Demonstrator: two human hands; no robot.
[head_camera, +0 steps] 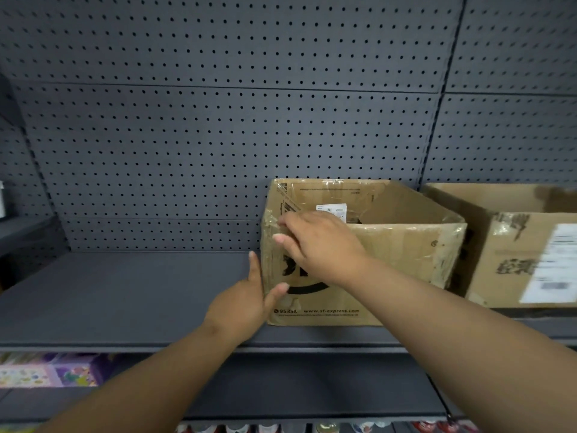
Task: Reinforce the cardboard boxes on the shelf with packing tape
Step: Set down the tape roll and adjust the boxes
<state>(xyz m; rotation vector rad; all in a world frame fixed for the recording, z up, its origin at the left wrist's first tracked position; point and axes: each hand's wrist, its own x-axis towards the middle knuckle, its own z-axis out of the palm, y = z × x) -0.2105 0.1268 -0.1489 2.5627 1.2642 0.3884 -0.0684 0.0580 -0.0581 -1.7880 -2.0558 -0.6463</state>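
Note:
An open brown cardboard box (pixel 393 245) with black print stands on the grey shelf (pixel 125 301); clear packing tape glints along its rim and corners. My left hand (pixel 246 298) lies flat against the box's left front corner, fingers straight up its left side and thumb on the front face. My right hand (pixel 315 242) presses with straight fingers on the top left corner of the front face, over the tape there. No tape roll is in view.
A second cardboard box (pixel 512 251) with a white label stands to the right, close beside the first. A grey pegboard (pixel 218 135) backs the shelf. Colourful packages (pixel 46 370) sit on a lower shelf at left.

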